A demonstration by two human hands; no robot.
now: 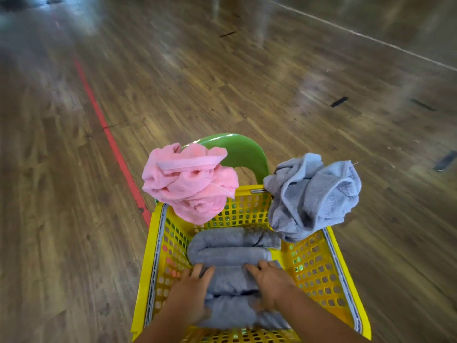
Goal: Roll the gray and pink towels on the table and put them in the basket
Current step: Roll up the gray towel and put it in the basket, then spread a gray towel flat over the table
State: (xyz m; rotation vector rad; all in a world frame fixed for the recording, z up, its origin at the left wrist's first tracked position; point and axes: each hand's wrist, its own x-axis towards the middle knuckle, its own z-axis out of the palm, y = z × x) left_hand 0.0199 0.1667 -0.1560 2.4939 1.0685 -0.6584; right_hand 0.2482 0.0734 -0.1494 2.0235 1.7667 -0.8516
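Glossy wooden floor (222,82) with red line (108,134); green chair (242,154).

both hands (190,288) (269,280) gripping rolled gray towel (230,280) in yellow basket (319,268) lower center, crumpled pink towel (190,184) and gray towel (314,196) above its far rim

I see one left hand (190,290), one right hand (272,280), one yellow basket (321,266), one green chair (244,154), one pink towel (190,184), one crumpled gray towel (311,196) and some gray rolls (230,246).
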